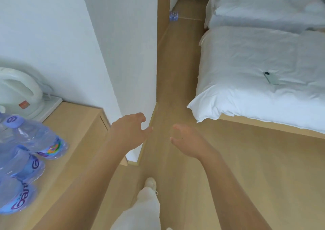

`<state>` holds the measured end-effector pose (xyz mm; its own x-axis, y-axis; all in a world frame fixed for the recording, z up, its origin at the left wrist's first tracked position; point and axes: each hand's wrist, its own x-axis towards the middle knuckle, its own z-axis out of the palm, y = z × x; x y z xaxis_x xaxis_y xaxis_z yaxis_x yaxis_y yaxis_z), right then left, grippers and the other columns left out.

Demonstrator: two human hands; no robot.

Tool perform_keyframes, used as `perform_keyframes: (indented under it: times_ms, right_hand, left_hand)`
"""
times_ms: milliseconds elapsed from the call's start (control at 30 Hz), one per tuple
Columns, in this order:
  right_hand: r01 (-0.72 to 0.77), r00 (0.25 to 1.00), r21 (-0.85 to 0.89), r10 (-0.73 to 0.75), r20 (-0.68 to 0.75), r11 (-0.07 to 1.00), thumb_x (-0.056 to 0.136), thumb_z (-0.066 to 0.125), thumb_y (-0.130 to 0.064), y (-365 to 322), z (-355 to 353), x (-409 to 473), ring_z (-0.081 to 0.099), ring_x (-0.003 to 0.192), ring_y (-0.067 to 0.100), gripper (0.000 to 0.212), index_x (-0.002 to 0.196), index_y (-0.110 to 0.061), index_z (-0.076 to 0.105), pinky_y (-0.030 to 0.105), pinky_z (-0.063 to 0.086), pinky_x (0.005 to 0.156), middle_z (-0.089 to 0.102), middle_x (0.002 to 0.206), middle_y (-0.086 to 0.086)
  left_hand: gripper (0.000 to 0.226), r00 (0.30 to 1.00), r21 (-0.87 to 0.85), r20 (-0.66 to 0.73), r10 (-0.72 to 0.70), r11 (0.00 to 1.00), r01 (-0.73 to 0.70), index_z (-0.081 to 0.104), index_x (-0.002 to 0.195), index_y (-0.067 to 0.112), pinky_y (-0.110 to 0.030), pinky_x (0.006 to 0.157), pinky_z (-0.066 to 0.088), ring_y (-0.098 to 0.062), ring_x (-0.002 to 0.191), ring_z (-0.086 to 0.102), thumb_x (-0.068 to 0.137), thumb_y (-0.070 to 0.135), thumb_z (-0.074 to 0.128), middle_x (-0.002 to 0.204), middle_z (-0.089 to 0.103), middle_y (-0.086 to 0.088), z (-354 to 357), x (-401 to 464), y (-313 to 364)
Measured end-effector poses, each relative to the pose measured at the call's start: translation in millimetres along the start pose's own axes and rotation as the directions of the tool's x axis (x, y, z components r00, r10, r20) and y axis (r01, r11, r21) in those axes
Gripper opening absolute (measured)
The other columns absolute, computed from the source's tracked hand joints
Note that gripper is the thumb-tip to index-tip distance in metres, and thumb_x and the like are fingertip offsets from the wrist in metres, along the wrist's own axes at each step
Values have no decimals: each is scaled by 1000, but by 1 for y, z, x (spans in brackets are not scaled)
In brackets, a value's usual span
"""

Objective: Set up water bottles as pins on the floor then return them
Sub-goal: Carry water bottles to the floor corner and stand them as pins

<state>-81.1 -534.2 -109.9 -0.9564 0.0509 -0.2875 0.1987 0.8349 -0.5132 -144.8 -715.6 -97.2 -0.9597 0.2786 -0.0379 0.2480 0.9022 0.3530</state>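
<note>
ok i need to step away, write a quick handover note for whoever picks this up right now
Left hand: empty, fingers loosely curled, held out in front.
Right hand: empty, likewise.
Clear plastic water bottles with purple caps and labels: several on the light wooden counter at the near left, beside the white electric kettle.
Far cluster of small clear bottles: standing on the wooden floor down the passage, past the white bed.
Done or left: from this frame I cannot tell whether setup or return is under way. Either way the far cluster must end up back on the counter.
</note>
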Motion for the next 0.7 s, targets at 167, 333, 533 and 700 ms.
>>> perform_keyframes:
  times_ms: [167, 333, 533, 700]
  right_hand:
    - [-92, 995, -18, 91, -45, 996, 95, 48, -26, 10, -36, 68, 49, 118, 24, 37, 128, -10, 49, 38, 43, 96, 50, 133, 6]
    - [-144, 986, -25, 141, -88, 989, 94, 48, -25, 11, -75, 150, 52, 115, 25, 36, 125, -6, 50, 39, 45, 94, 54, 128, 8]
    - [-200, 974, 3, 199, -108, 980, 94, 48, -26, 26, -104, 224, 51, 115, 24, 36, 124, -5, 51, 37, 44, 93, 54, 127, 8]
    - [-161, 978, 28, 163, -130, 987, 95, 50, -30, 46, -126, 283, 44, 122, 16, 42, 133, -13, 46, 24, 35, 91, 49, 132, 0]
  left_hand:
    - [39, 995, 41, 53, 83, 996, -85, 56, 115, 25, -25, 73, 35, -16, 97, 58, 87, 52, 52, 110, 62, 9, 5, 93, 12]
    - [36, 988, 48, 83, 132, 990, -136, 56, 111, 23, -26, 73, 36, -17, 97, 58, 88, 50, 51, 107, 63, 7, -2, 196, 18]
    - [37, 974, 30, 139, 179, 982, -185, 55, 115, 23, -25, 74, 35, -14, 92, 55, 89, 48, 50, 107, 62, 8, 2, 291, 28]
    - [38, 964, 17, 184, 191, 980, -197, 55, 115, 23, -26, 75, 38, -15, 93, 56, 89, 50, 50, 108, 62, 6, 12, 354, 40]
